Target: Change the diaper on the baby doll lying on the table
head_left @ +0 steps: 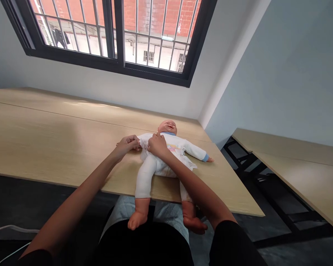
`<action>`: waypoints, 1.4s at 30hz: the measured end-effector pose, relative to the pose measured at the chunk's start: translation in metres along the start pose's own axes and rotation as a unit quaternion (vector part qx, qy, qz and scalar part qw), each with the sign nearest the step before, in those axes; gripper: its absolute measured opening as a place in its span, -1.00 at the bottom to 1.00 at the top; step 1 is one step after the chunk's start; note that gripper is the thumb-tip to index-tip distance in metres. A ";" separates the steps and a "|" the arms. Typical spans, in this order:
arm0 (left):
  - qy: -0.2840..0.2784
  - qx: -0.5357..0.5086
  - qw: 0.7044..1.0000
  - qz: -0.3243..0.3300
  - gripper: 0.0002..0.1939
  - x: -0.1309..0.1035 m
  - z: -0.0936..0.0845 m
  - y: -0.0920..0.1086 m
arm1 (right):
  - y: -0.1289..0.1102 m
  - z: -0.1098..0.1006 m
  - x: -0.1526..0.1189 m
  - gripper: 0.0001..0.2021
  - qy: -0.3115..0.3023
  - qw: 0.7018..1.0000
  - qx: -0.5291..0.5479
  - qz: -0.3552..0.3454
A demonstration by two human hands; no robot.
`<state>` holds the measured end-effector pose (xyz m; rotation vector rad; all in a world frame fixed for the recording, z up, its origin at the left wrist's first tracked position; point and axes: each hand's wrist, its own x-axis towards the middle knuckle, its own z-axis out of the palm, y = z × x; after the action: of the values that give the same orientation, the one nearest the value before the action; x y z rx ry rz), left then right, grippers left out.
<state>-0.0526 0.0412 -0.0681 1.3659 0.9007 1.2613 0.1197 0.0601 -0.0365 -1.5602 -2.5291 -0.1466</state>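
So, bare feet (138,216) poke past the wooden table (72,155) — they're on a baby doll (162,170) lying face-up. Left hand (130,143) pinches its sheer white frill (145,152); right hand (157,145) curls over the chest (172,140), can't tell if it's gripping. Behind — a barred window (121,37).

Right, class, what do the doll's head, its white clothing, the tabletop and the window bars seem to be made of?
Doll's head: probably vinyl or plastic, smooth, slightly shiny, moulded features.
White clothing: matte cloth, judging by its folds and frill.
Tabletop: wood or laminate, satin, with pale tone and soft glare.
Window bars: likely metal, slim and straight; finish unclear.
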 end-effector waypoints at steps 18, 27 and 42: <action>-0.058 0.156 0.980 0.106 -0.83 0.006 0.052 0.031 | 0.032 -0.022 -0.055 -0.53 0.037 0.992 0.119 -0.022; -0.131 0.311 0.918 0.206 -0.90 0.007 0.086 0.025 | 0.038 0.000 -0.087 -0.29 0.014 0.981 0.188 0.037; -0.176 0.477 0.834 0.216 -0.51 -0.033 0.090 0.001 | 0.057 0.005 -0.167 -0.40 0.177 0.919 0.319 0.151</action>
<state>0.0294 -0.0081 -0.0676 2.6189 1.0280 0.7918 0.2435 -0.0597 -0.0742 -1.4487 -1.7722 0.3670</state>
